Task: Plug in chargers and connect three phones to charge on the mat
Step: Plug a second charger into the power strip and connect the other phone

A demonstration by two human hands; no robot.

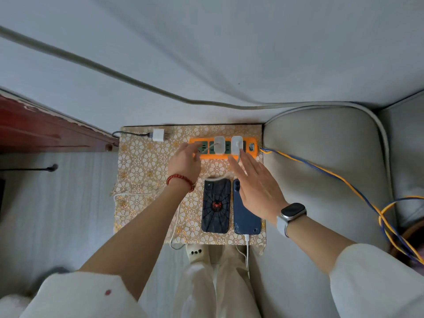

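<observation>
An orange power strip [250, 154] lies at the far side of the gold-patterned mat [142, 161]. Two white chargers [220, 144] [237, 144] are plugged into it. A third white charger [158, 134] lies loose on the mat's far left, its dark cable trailing off the edge. Two phones lie face down on the mat: a black one with a red spider [216, 205] and a dark blue one [245, 216] with a white cable in its near end. My left hand [184, 161] rests at the strip's left end, fingers spread. My right hand [257, 184] hovers flat over the blue phone.
A grey sofa cushion [321, 168] borders the mat on the right. A blue-and-yellow cord [321, 168] runs from the strip across it. A dark red wooden piece [46, 131] stands at the left. White cables [174, 235] hang off the mat's near edge by my legs.
</observation>
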